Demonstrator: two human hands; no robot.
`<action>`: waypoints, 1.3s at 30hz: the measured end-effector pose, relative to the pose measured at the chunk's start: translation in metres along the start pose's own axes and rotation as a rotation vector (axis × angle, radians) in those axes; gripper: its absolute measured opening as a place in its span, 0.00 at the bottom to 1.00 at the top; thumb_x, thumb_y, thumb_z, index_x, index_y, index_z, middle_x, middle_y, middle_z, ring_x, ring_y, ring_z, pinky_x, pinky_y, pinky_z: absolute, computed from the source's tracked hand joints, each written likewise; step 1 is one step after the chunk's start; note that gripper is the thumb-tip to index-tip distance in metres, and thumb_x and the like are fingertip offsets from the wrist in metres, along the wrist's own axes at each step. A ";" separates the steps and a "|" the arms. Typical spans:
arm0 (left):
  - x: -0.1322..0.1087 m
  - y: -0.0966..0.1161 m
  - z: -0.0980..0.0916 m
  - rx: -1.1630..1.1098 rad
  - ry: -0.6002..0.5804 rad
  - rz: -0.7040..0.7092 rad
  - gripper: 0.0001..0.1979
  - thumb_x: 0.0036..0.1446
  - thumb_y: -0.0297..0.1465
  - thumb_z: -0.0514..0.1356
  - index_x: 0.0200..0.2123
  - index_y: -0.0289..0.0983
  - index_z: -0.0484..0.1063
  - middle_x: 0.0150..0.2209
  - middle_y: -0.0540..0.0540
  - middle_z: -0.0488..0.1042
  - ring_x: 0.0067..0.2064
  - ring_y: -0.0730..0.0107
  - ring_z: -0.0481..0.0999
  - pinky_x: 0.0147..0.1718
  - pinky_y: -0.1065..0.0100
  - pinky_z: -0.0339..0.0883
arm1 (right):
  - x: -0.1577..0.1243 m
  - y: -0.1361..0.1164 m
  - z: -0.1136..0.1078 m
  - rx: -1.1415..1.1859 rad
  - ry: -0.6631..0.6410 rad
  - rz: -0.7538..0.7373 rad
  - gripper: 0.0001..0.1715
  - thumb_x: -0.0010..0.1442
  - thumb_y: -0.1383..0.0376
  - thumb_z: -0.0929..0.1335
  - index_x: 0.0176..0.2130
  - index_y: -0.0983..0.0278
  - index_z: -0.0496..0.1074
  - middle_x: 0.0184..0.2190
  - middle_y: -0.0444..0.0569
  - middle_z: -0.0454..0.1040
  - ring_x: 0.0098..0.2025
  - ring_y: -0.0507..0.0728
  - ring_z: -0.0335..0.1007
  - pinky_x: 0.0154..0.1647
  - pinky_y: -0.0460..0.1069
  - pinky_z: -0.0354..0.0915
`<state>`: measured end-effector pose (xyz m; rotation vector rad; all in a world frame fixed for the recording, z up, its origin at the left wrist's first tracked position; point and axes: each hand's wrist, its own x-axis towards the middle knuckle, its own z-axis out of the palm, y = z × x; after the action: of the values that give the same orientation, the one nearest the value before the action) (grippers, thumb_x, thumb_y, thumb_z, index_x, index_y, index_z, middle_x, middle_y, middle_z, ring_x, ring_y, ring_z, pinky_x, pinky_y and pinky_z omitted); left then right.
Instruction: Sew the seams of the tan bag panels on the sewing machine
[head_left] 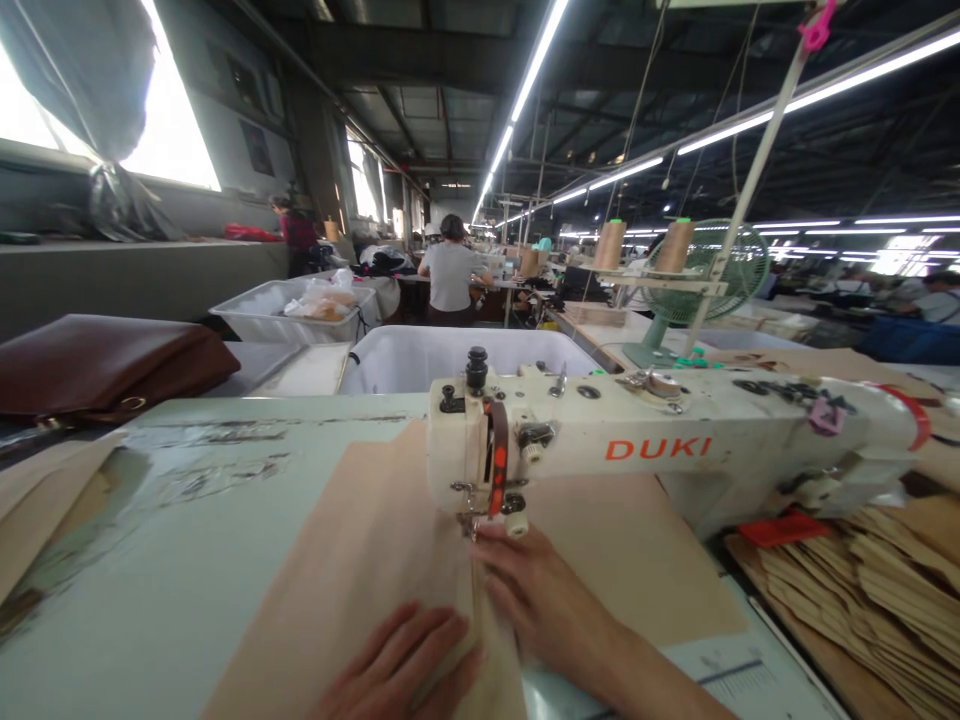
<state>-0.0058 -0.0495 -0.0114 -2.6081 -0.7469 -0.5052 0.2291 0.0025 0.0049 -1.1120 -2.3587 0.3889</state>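
Note:
A large tan sheet of material [352,570] lies on the pale green sewing table [187,560] and runs under the head of a white sewing machine [660,440] marked DUKI. My left hand [397,665] lies flat on the sheet at the bottom edge of the view, fingers stretched out. My right hand [532,590] rests on the sheet just in front of the needle [472,525], fingers extended toward the presser foot and pressing a fold or seam line. Neither hand grips anything.
A brown leather bag [97,365] sits at the table's left. Stacked tan cut pieces [877,590] lie at the right. White bins [450,355] stand behind the machine, with thread cones [609,243] and a green fan [712,270]. A person in grey [450,272] sits at a farther table.

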 end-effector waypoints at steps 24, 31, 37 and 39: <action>0.008 0.014 -0.029 -0.350 -0.071 -0.189 0.40 0.57 0.48 0.64 0.68 0.52 0.50 0.57 0.46 0.71 0.56 0.52 0.71 0.62 0.54 0.61 | 0.018 0.004 0.002 -0.178 0.064 0.208 0.07 0.62 0.70 0.67 0.39 0.62 0.76 0.44 0.50 0.74 0.52 0.60 0.63 0.58 0.57 0.53; 0.021 -0.001 -0.023 -0.375 -0.126 -0.232 0.41 0.53 0.48 0.67 0.66 0.49 0.57 0.56 0.44 0.72 0.56 0.50 0.71 0.62 0.52 0.60 | 0.013 0.010 0.003 -0.071 0.204 0.040 0.15 0.58 0.76 0.68 0.37 0.58 0.79 0.39 0.46 0.75 0.48 0.58 0.64 0.57 0.57 0.51; 0.025 -0.021 -0.012 -0.430 -0.256 -0.278 0.44 0.49 0.60 0.64 0.64 0.46 0.63 0.61 0.41 0.68 0.60 0.44 0.68 0.61 0.46 0.61 | 0.015 0.013 0.001 -0.038 0.217 0.051 0.16 0.55 0.79 0.67 0.34 0.61 0.78 0.39 0.46 0.73 0.47 0.56 0.64 0.55 0.55 0.52; 0.024 -0.028 -0.007 -0.451 -0.308 -0.289 0.46 0.49 0.61 0.63 0.66 0.46 0.60 0.64 0.41 0.64 0.63 0.42 0.64 0.61 0.45 0.61 | 0.015 0.012 0.002 -0.053 0.223 0.058 0.14 0.55 0.78 0.67 0.33 0.62 0.78 0.39 0.46 0.73 0.47 0.57 0.64 0.55 0.55 0.52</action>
<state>-0.0043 -0.0201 0.0119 -3.0555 -1.2476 -0.3885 0.2277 0.0211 0.0030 -1.1849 -2.1570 0.2114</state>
